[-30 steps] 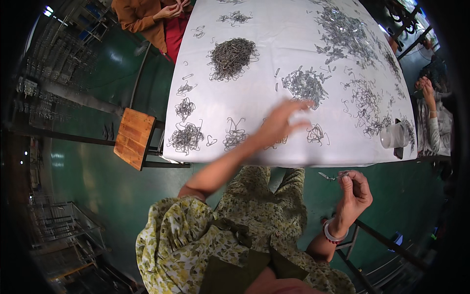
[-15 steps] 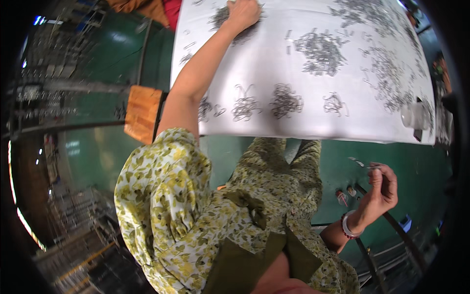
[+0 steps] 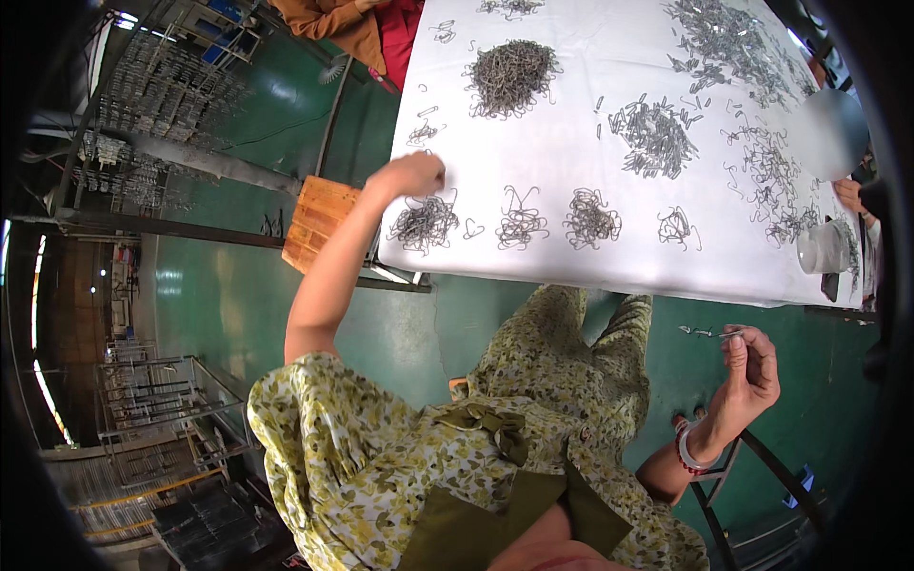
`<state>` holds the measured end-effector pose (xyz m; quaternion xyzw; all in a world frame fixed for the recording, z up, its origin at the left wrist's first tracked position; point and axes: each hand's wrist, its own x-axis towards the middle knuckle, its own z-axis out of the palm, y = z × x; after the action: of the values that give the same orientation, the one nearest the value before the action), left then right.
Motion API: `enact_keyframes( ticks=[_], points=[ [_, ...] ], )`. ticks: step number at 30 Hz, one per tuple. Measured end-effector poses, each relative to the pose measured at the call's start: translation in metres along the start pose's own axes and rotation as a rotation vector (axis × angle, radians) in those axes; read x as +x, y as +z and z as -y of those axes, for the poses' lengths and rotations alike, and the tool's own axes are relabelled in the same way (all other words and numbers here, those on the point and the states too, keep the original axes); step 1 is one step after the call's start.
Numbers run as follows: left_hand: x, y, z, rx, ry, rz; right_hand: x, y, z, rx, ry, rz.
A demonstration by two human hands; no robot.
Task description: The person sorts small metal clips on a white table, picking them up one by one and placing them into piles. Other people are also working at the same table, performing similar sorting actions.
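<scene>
My left hand (image 3: 411,175) is curled and slightly blurred above the table's near left corner, just beyond a small pile of dark wire hooks (image 3: 425,225). Its fingertips are closed; whatever they may hold is hidden. Farther in lies a large heap of the same kind of hooks (image 3: 512,78). Off the table's near edge at the right, my right hand (image 3: 747,376) pinches a short string of thin metal hooks (image 3: 703,332) between thumb and fingers. The string sticks out leftward over the green floor.
The white-covered table (image 3: 562,152) also bears small piles of bent wire (image 3: 590,220), a pile of straight metal pieces (image 3: 654,138) and a translucent cup (image 3: 823,248). A wooden stool (image 3: 320,221) stands left. Other people sit at the far left (image 3: 328,24) and right edge (image 3: 850,195).
My left hand has come off the large heap and moved toward me, to the small pile by the near left corner. My right hand keeps its pinch in about the same place.
</scene>
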<state>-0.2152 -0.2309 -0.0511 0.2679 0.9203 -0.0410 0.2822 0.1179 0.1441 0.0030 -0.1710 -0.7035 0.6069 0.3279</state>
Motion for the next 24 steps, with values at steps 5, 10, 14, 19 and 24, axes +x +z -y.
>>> enact_keyframes(
  ticks=[5,10,14,19,24],
  points=[
    [0.0,0.008,-0.02,-0.113,-0.083,-0.335,0.0,-0.002,-0.002,-0.012,0.045,0.019],
    [0.076,-0.011,-0.047,-0.139,0.282,-0.841,-0.002,-0.004,0.007,-0.014,0.003,0.016],
    [0.125,-0.015,-0.049,0.237,0.261,-0.763,-0.001,-0.002,0.025,-0.012,0.087,-0.033],
    [0.135,-0.022,-0.051,0.185,0.431,-0.78,0.004,-0.006,0.019,0.048,0.103,-0.095],
    [0.13,-0.057,-0.063,-0.304,0.342,-1.026,0.007,-0.001,0.017,0.037,0.054,-0.063]
  ],
)
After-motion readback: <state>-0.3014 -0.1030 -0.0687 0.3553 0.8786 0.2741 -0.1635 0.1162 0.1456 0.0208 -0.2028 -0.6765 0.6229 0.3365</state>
